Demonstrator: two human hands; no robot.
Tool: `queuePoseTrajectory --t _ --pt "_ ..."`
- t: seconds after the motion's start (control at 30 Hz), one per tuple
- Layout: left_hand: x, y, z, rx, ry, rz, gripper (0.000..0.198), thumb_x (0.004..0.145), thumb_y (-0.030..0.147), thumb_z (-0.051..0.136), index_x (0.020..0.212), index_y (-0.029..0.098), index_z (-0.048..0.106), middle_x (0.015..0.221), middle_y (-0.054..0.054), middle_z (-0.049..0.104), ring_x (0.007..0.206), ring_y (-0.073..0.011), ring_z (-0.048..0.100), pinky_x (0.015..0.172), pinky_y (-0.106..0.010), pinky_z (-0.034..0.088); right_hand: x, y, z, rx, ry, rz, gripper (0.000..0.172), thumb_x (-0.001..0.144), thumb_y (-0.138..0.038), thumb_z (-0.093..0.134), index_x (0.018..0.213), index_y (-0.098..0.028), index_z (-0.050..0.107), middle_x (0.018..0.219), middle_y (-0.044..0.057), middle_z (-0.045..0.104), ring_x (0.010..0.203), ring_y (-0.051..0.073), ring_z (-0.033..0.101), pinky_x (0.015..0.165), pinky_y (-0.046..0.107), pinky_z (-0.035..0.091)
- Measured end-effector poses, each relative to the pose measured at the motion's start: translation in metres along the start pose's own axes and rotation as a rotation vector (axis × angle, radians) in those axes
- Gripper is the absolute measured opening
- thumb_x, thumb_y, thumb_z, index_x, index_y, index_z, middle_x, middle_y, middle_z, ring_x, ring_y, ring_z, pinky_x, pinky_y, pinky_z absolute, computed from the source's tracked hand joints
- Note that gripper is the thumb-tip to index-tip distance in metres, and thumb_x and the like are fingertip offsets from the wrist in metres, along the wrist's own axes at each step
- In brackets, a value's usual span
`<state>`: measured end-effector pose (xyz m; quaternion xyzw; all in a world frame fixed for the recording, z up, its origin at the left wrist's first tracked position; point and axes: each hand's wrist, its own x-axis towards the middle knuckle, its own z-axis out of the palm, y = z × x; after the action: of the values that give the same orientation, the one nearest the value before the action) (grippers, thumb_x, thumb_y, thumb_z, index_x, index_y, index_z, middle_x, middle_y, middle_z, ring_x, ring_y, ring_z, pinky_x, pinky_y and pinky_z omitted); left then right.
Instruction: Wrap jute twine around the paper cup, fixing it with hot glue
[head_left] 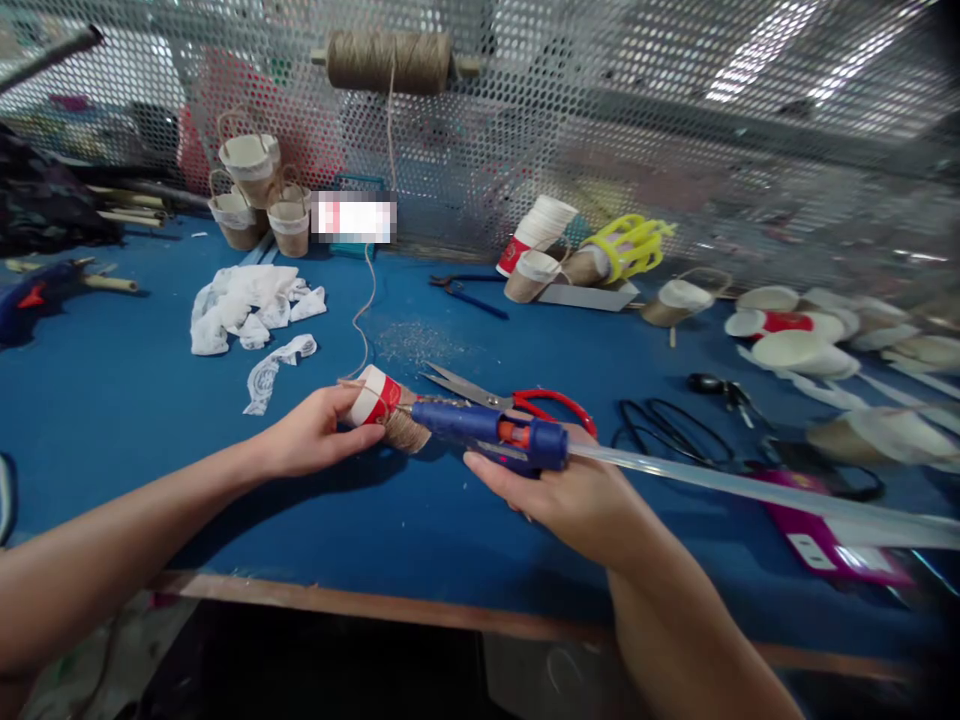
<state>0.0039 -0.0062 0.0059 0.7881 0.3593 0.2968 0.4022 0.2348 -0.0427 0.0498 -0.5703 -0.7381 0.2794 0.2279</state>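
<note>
Closing left hand (315, 435) around a paper cup (373, 396) low over the surface (135, 400); gripping a glue gun (487, 428) in right hand (570, 495), nozzle touching the cup's twine (406, 430). Likely risking hot glue smearing onto left fingers (360, 432), sitting so near the nozzle.

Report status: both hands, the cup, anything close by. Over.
Left hand grips paper cup, partly twine-wrapped. Right hand holds glue gun, nozzle at the wrap. Scissors lie just behind, on table.
</note>
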Motion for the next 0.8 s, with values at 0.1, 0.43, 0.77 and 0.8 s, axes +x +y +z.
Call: queuePoseTrajectory --t 0.1,0.43,0.77,0.8 --pt "0.0008 -0.0013 -0.0004 0.026 -0.013 0.047 0.016 0.081 0.023 0.049 0.079 0.013 0.061 0.091 -0.008 0.065 0.086 -0.0189 0.055 0.083 -0.032 0.039 -0.0007 -0.0002 0.0011 -0.019 -0.011 -0.071 0.022 0.072 -0.034 0.059 0.058 -0.022 0.047 0.048 -0.004 0.048 0.042 0.011 0.045 0.043 0.025 0.038" --pt "0.0 -0.0027 -0.0008 0.051 0.001 0.095 0.015 0.082 0.021 0.049 0.079 0.013 0.061 0.091 -0.007 0.065 0.087 -0.0181 0.053 0.084 -0.031 0.038 -0.0034 -0.0009 0.0032 -0.101 0.014 -0.13 0.018 0.072 -0.031 0.059 0.061 -0.022 0.048 0.051 -0.005 0.052 0.044 0.01 0.046 0.045 0.024 0.039" --pt "0.0003 -0.0032 -0.0025 0.059 0.018 0.116 0.013 0.082 0.018 0.05 0.072 0.014 0.058 0.085 -0.005 0.063 0.084 -0.0161 0.052 0.082 -0.03 0.038 -0.0047 -0.0047 0.0056 -0.097 0.036 -0.185 0.016 0.072 -0.025 0.06 0.062 -0.021 0.047 0.053 -0.006 0.051 0.044 0.007 0.045 0.047 0.021 0.038" --pt "0.0002 -0.0036 -0.0023 0.059 0.016 0.119 0.013 0.082 0.018 0.05 0.072 0.014 0.057 0.085 -0.005 0.063 0.083 -0.0159 0.052 0.083 -0.03 0.037 -0.0049 -0.0041 0.006 -0.107 0.042 -0.196 0.016 0.072 -0.024 0.06 0.063 -0.021 0.048 0.053 -0.006 0.051 0.045 0.007 0.045 0.047 0.02 0.038"
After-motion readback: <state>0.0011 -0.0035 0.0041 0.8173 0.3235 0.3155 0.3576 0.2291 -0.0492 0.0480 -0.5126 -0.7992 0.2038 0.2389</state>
